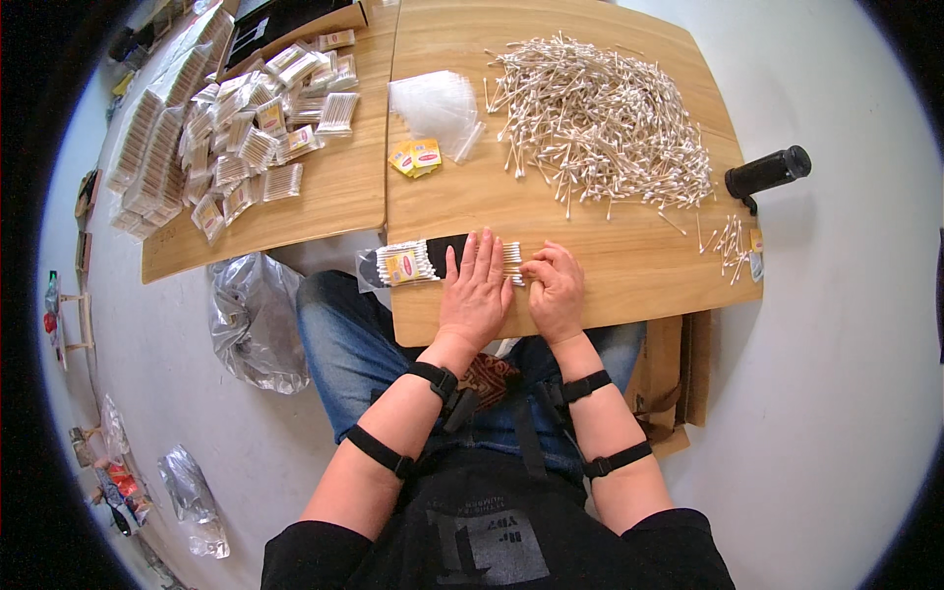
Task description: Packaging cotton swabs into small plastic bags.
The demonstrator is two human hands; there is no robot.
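My left hand (pixel 477 285) lies flat, fingers stretched out, over a black strip (pixel 447 254) near the table's front edge. To its right, a row of white cotton swabs (pixel 511 258) sticks out from under it. My right hand (pixel 557 290) is closed, its fingers curled at the right side of this row; whatever its fingertips hold is hidden. Left of the black strip lies a clear bag (pixel 368 269) with cotton swabs and a yellow-and-white card (pixel 401 266) at its mouth. How far the strip reaches under my left hand cannot be seen.
A large heap of loose cotton swabs (pixel 600 118) covers the back right. Clear empty bags (pixel 435 103) and yellow cards (pixel 417 157) lie left of it. Filled swab packs (pixel 258 147) pile on the left table. A black cylinder (pixel 767 172) juts out at the right edge.
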